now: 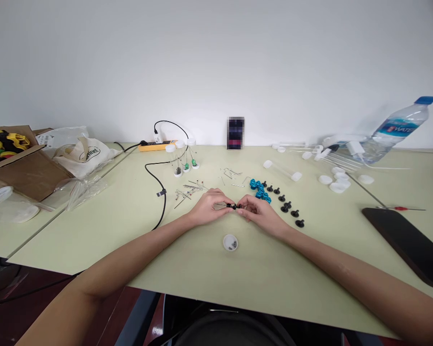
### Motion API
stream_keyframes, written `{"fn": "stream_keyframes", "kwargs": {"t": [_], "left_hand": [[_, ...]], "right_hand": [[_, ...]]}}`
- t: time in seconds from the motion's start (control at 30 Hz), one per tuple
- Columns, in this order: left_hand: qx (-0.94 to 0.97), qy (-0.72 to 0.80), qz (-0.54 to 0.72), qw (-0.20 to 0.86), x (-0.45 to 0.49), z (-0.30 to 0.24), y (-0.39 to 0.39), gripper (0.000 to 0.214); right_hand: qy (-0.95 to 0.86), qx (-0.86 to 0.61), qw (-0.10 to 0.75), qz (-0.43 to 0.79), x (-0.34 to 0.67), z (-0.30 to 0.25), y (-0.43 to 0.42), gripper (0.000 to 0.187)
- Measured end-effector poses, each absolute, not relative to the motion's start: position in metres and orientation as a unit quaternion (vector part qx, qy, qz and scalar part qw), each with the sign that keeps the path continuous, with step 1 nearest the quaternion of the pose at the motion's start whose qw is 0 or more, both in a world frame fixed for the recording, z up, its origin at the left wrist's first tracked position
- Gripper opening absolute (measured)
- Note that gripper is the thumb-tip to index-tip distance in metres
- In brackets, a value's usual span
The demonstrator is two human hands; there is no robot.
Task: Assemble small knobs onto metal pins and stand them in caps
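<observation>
My left hand (208, 206) and my right hand (257, 210) meet at the middle of the pale green table (130, 226), fingers pinched together. Between them sits a small black part on a thin metal piece (229, 206); the left hand pinches the metal piece and the right pinches the black part. Just beyond the right hand lies a cluster of blue knobs (260, 189) and a row of several black knobs (286, 206). Loose metal pins (187, 192) lie past the left hand. A small white cap (230, 242) with tiny parts inside rests in front of my hands.
A black cable (162, 192) runs from a yellow power strip (155, 144). Small green-tipped stands (186, 166) are behind the pins. White caps and clear tubes (332, 180), a tilted water bottle (397, 127), a dark tray (407, 242), a red-handled tool (400, 208), a cardboard box (18, 163) and bags surround.
</observation>
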State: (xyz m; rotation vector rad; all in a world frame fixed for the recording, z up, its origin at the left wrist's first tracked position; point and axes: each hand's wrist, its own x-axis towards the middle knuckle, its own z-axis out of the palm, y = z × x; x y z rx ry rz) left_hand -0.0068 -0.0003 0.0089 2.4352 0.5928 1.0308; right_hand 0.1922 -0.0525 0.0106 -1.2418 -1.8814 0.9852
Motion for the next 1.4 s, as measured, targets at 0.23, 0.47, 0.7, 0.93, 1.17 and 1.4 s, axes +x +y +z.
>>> {"fn": "stream_keyframes", "kwargs": {"t": [0.23, 0.47, 0.7, 0.93, 1.17, 1.4], "left_hand": [[0.877, 0.217, 0.374, 0.211, -0.0065, 0.0094, -0.0010, 0.017], [0.877, 0.223, 0.370, 0.210, -0.0063, 0.0093, -0.0006, 0.018], [0.877, 0.222, 0.371, 0.210, -0.0062, 0.0091, -0.0010, 0.017], [0.880, 0.225, 0.364, 0.205, -0.0062, 0.0101, -0.0013, 0.018], [0.879, 0.229, 0.364, 0.208, -0.0063, 0.0094, -0.0011, 0.018], [0.879, 0.224, 0.369, 0.205, -0.0059, 0.0097, -0.0013, 0.018]], "right_hand": [[-0.715, -0.473, 0.340, 0.387, 0.1919, 0.0102, -0.0518, 0.023], [-0.710, -0.477, 0.346, 0.386, 0.1912, 0.0114, -0.0527, 0.024], [-0.718, -0.473, 0.339, 0.381, 0.1912, 0.0129, -0.0532, 0.017], [-0.715, -0.478, 0.334, 0.385, 0.1921, 0.0118, -0.0528, 0.018], [-0.717, -0.467, 0.344, 0.387, 0.1917, 0.0120, -0.0531, 0.018], [-0.716, -0.469, 0.342, 0.388, 0.1922, 0.0124, -0.0530, 0.019]]}}
